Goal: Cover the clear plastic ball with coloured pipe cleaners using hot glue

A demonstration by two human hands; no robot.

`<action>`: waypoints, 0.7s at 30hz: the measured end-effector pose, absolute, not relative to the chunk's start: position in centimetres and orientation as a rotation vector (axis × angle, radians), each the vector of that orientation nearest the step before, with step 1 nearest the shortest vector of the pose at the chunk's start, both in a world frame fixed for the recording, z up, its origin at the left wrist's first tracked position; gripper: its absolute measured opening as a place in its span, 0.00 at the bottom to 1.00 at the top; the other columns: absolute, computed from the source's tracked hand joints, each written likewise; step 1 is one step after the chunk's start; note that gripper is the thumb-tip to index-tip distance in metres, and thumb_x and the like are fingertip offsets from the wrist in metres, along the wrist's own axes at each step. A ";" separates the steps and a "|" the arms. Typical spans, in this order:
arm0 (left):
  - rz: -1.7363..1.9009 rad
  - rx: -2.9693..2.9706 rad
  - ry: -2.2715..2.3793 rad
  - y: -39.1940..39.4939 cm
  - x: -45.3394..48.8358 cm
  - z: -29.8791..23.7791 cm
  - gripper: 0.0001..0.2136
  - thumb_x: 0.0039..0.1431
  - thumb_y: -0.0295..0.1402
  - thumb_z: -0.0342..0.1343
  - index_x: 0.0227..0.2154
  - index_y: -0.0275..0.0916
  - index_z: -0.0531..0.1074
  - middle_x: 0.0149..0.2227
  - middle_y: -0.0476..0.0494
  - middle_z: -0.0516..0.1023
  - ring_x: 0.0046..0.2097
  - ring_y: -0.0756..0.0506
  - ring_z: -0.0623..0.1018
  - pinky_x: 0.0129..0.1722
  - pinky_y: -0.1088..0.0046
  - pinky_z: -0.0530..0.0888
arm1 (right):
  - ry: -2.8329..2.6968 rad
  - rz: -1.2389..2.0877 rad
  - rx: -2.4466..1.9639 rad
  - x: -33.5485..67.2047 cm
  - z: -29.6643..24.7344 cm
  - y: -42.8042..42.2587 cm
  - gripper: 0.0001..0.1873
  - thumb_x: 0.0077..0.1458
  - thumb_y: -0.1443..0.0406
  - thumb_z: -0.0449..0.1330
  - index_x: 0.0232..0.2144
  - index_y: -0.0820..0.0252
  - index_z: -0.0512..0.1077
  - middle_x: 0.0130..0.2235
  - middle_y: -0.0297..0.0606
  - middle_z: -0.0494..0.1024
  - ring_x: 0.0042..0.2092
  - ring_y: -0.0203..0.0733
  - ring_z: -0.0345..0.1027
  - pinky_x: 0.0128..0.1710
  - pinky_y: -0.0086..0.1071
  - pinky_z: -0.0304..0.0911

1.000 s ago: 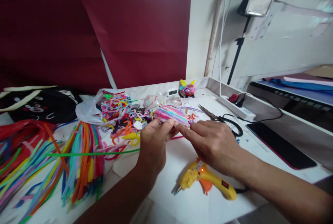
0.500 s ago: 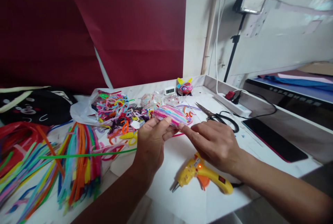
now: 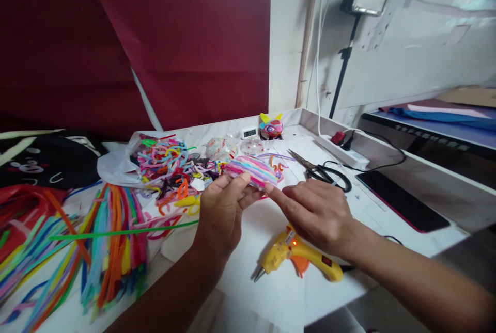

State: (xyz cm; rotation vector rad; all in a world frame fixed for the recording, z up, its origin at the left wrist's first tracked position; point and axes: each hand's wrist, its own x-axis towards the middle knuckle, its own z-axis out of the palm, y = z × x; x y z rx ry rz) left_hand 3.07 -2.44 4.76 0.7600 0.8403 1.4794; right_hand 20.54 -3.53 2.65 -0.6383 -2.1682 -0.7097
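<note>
A striped pipe-cleaner piece (image 3: 253, 169) in pink, blue and purple is held above the white tabletop. My left hand (image 3: 222, 209) pinches its near left edge, thumb on top and fingers underneath. At the right end of the piece is the index fingertip of my right hand (image 3: 318, 214); the other fingers are curled in and the thumb is hidden. Below my right hand lies a yellow glue gun (image 3: 298, 253) with a lit orange light and its nozzle toward the lower left. Black-handled scissors (image 3: 321, 170) rest behind that hand.
Bundled pipe cleaners (image 3: 114, 245) lie at left, with cut pieces (image 3: 165, 160) in a plastic bag behind. A small horned figure (image 3: 271, 126) and a digital clock (image 3: 249, 133) stand at the back. A phone (image 3: 403, 201) and a power strip (image 3: 344, 151) are on the right.
The whole view has shifted slightly, so things appear a little further left. Both hands keep nearly the same hold on the striped piece.
</note>
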 end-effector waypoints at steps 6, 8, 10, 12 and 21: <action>1.490 0.745 0.887 -2.4 3.1 4.8 0.08 0.42 0.30 0.66 0.24 0.34 0.73 0.23 0.47 0.77 0.26 0.50 0.77 0.33 0.72 0.78 | -2.168 -0.715 -0.647 20.6 2.3 -3.3 0.17 0.65 0.69 0.50 0.53 0.68 0.69 0.29 0.36 0.75 0.27 0.36 0.63 0.26 0.33 0.55; 1.496 0.738 0.875 -2.4 3.1 4.8 0.08 0.42 0.30 0.66 0.24 0.34 0.73 0.23 0.47 0.77 0.26 0.51 0.77 0.31 0.74 0.77 | -2.168 -0.713 -0.653 20.6 2.2 -3.2 0.17 0.66 0.69 0.49 0.53 0.67 0.69 0.29 0.37 0.76 0.27 0.36 0.64 0.26 0.33 0.54; 1.496 0.739 0.857 -2.4 3.1 4.8 0.08 0.43 0.30 0.66 0.24 0.33 0.73 0.23 0.47 0.77 0.27 0.51 0.77 0.30 0.76 0.77 | -2.162 -0.700 -0.649 20.6 2.1 -3.2 0.16 0.66 0.70 0.49 0.52 0.67 0.69 0.30 0.37 0.76 0.27 0.37 0.64 0.26 0.33 0.54; 1.497 0.733 0.845 -2.4 3.2 4.7 0.08 0.43 0.30 0.66 0.24 0.33 0.72 0.23 0.48 0.77 0.26 0.51 0.77 0.30 0.76 0.77 | -2.153 -0.688 -0.641 20.6 2.2 -3.1 0.15 0.66 0.70 0.49 0.51 0.67 0.70 0.30 0.37 0.76 0.28 0.37 0.64 0.26 0.33 0.55; 1.516 0.696 0.808 -2.6 2.9 5.1 0.08 0.41 0.29 0.67 0.22 0.35 0.72 0.22 0.49 0.77 0.25 0.51 0.77 0.30 0.75 0.78 | -2.110 -0.701 -0.591 20.1 2.3 -2.8 0.16 0.64 0.73 0.51 0.53 0.68 0.68 0.27 0.36 0.75 0.27 0.36 0.63 0.26 0.33 0.53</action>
